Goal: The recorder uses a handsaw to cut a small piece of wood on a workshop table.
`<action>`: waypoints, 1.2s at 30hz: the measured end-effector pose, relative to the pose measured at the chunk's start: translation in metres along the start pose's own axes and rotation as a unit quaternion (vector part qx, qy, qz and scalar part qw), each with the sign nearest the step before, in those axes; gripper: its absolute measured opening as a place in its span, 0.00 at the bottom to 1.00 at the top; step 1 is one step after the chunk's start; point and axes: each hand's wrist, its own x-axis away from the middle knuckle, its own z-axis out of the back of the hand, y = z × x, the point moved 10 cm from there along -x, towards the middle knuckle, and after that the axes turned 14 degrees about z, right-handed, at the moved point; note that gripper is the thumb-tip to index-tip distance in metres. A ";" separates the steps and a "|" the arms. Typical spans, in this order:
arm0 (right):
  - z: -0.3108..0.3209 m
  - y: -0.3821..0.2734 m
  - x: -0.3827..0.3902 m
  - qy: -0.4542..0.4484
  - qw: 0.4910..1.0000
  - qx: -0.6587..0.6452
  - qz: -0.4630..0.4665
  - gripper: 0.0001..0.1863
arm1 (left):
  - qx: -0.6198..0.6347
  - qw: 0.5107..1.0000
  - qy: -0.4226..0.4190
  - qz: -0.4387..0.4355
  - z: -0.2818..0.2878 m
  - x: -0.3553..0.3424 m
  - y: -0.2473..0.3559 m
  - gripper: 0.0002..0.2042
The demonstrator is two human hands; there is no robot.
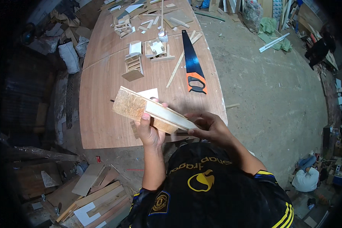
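Observation:
Above the near edge of the table I hold up a small wooden assembly (130, 103), a light brown panel joined to a long narrow piece with a pale face. My left hand (151, 131) grips it from below, thumb in front and fingertips showing behind the far edge. At its narrow right end, my right hand (209, 127) is closed with thumb and fingers about the tip. A white flat piece (150, 93) lies on the table just behind the assembly. Something wooden shows under my left hand, mostly hidden.
On the wooden table (102, 125) lies a handsaw (193, 64) with an orange and black handle, beside thin wood strips (176, 68). Farther back stand small wooden frames (133, 68) and a white container (163, 36) with a stick in it. Boards (98, 205) are piled at lower left.

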 end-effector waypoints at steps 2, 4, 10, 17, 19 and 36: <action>0.001 0.003 0.000 0.005 1.000 -0.009 -0.001 0.28 | 0.002 1.000 0.001 -0.004 -0.001 0.001 0.002 0.31; 0.002 0.008 -0.001 0.008 1.000 -0.015 -0.002 0.28 | -0.004 1.000 0.007 0.011 -0.003 0.000 0.000 0.30; 0.010 0.032 -0.009 0.019 0.999 -0.042 -0.027 0.26 | 0.011 0.998 0.051 0.044 -0.003 -0.009 -0.008 0.21; 0.014 0.046 -0.012 0.037 0.995 -0.098 0.004 0.25 | -0.039 0.994 0.075 0.066 -0.001 -0.011 -0.016 0.20; 0.011 0.039 -0.010 0.041 0.994 -0.099 0.011 0.24 | -0.040 0.995 0.072 0.059 -0.005 -0.010 -0.015 0.20; 0.022 0.040 -0.010 0.047 0.994 -0.099 0.005 0.25 | -0.054 0.994 0.041 0.082 -0.014 -0.017 -0.023 0.20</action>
